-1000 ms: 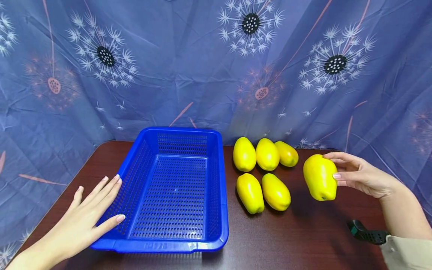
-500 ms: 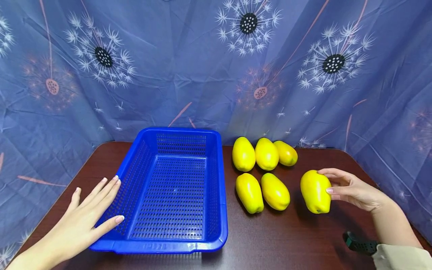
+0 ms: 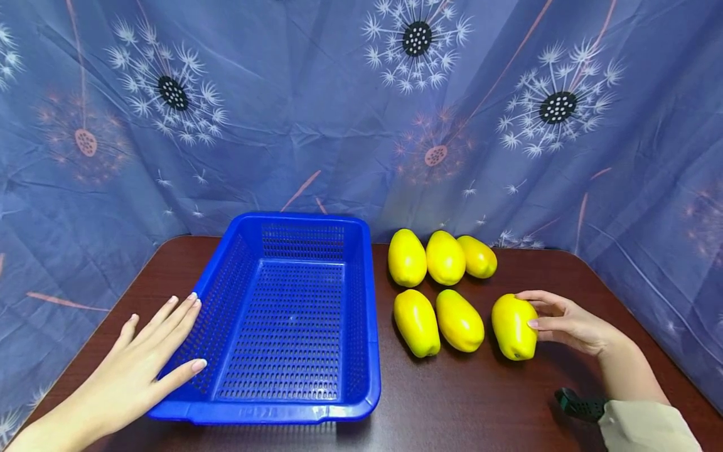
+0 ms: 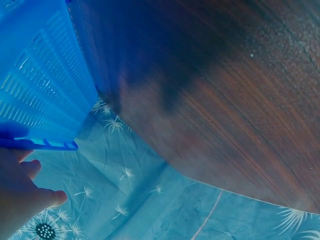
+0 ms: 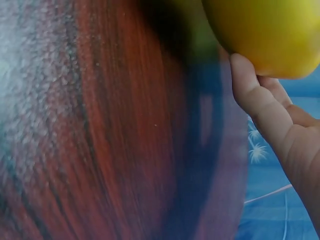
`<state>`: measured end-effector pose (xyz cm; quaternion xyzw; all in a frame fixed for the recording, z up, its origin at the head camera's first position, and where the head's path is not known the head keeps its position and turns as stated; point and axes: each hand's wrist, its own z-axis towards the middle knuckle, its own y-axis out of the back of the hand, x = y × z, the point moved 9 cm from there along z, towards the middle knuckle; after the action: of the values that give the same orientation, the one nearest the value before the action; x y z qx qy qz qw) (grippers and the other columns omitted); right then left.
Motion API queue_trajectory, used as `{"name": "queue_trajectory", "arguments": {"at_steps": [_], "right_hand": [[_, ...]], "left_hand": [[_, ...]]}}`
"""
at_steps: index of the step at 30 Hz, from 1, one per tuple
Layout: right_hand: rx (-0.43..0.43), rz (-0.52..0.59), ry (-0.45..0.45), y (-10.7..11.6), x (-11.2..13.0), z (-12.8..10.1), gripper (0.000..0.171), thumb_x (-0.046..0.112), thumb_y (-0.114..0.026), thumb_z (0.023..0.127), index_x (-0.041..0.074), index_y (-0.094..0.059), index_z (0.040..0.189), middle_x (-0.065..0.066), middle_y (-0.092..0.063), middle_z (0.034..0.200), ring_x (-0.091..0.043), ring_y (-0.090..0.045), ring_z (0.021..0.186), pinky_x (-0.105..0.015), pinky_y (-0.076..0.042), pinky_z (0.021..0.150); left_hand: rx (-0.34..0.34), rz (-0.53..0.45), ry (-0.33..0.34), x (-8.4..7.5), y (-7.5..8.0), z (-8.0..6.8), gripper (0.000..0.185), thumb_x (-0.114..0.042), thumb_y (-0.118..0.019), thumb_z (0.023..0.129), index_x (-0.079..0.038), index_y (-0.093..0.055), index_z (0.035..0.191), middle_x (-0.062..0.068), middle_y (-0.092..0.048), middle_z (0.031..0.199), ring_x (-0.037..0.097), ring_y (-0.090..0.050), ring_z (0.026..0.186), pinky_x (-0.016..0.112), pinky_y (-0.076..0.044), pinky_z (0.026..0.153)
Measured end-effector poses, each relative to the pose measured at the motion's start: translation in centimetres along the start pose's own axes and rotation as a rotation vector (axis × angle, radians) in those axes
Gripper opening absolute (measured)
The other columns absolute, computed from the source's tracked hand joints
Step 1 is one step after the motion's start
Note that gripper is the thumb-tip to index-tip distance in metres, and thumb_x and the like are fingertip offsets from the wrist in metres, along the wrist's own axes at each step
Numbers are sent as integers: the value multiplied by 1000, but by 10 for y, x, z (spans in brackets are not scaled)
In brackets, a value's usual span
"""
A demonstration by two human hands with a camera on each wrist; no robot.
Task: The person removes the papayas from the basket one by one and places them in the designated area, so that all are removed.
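Observation:
A yellow mango (image 3: 511, 328) is pinched between the thumb and fingers of my right hand (image 3: 573, 323), low over the table on the right. In the right wrist view the fingertips press against the mango's lower side (image 5: 270, 40). My left hand (image 3: 141, 367) lies with fingers spread and straight over the left rim of a blue plastic basket (image 3: 374, 351). The left wrist view shows its fingers (image 4: 47, 197) right under the basket's edge. Between basket and right hand lie several more mangoes: three in a back row (image 3: 446, 258) and two in front (image 3: 460, 321).
The dark brown wooden table (image 3: 440, 402) carries everything. Behind and at both sides hangs a blue curtain (image 3: 316, 113) with dandelion prints. A dark strap (image 3: 582, 405) sits at the right wrist, beside a beige sleeve (image 3: 644, 427).
My right hand has brought its mango down and to the left, closer to the front pair. The left hand keeps its place on the basket.

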<state>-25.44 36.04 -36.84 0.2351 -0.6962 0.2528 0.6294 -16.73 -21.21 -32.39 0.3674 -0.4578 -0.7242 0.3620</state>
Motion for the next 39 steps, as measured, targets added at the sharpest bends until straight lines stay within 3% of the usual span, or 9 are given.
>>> {"name": "queue_trajectory", "arguments": {"at_steps": [12, 21, 39], "right_hand": [[-88, -72, -63, 13, -4, 12, 49, -6, -41, 94, 24, -50, 132, 2, -52, 121, -17, -59, 104, -39, -50, 85], [-118, -87, -32, 15, 0, 24, 50, -7, -43, 93, 20, -50, 134, 3, -55, 120, -14, -59, 101, -35, -50, 83], [-213, -145, -100, 19, -1, 29, 52, -3, -49, 92, 27, -47, 135, 6, -48, 122, -14, -58, 104, -35, -50, 84]], "left_hand": [[-19, 7, -11, -2, 1, 1, 78, -39, -61, 87, -15, -21, 150, 4, -19, 154, 10, 5, 141, 54, 12, 107], [-12, 8, -17, -1, 1, 0, 78, -38, -60, 88, -15, -20, 150, 2, -17, 155, 10, 6, 141, 54, 12, 107], [-33, 15, -110, -4, 4, -3, 77, -32, -61, 88, -12, -20, 150, -1, -13, 156, 12, 4, 142, 53, 11, 107]]}}
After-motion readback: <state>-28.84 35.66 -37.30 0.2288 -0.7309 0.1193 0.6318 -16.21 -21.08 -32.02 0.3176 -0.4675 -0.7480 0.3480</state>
